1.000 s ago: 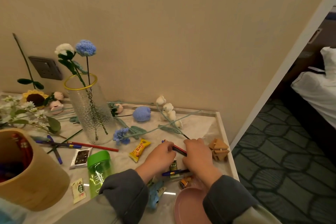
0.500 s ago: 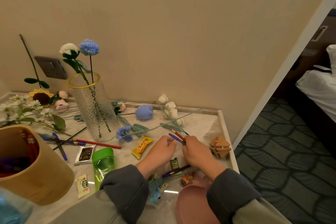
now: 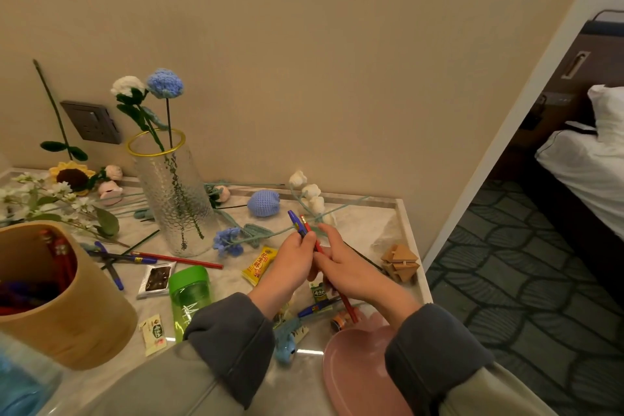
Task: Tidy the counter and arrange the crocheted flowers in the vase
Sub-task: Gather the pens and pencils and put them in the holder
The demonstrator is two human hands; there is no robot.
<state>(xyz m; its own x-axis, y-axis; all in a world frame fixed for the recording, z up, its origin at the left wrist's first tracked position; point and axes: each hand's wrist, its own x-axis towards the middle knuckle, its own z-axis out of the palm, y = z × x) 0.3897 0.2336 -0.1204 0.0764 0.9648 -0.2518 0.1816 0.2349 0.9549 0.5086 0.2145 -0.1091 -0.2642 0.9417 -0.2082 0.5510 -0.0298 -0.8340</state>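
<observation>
The glass vase (image 3: pixel 172 192) stands upright at the back left of the marble surface (image 3: pixel 364 223), close to the wall, with a white crocheted flower (image 3: pixel 126 84) and a blue crocheted flower (image 3: pixel 165 83) standing in it. The other crocheted flowers lie flat on the surface: a blue tulip (image 3: pixel 263 203) and a white bell-flower stem (image 3: pixel 309 191) to the right of the vase, a small blue sprig (image 3: pixel 228 241) at its foot, and a sunflower (image 3: pixel 71 176) to its left. In front of them my left hand (image 3: pixel 290 263) curls its fingers round a blue pen (image 3: pixel 293 219) and the top of a red pencil (image 3: pixel 305 226), both pointing up and away from me. My right hand (image 3: pixel 351 267) touches my left and holds the same pencil lower down, its end poking out beneath my palm. A yellow snack packet (image 3: pixel 260 265) lies just left of my hands, a wooden puzzle (image 3: pixel 400 262) to the right, a pink plate (image 3: pixel 358 371) near my right sleeve, and a wooden pen holder (image 3: pixel 67 297) at far left.
</observation>
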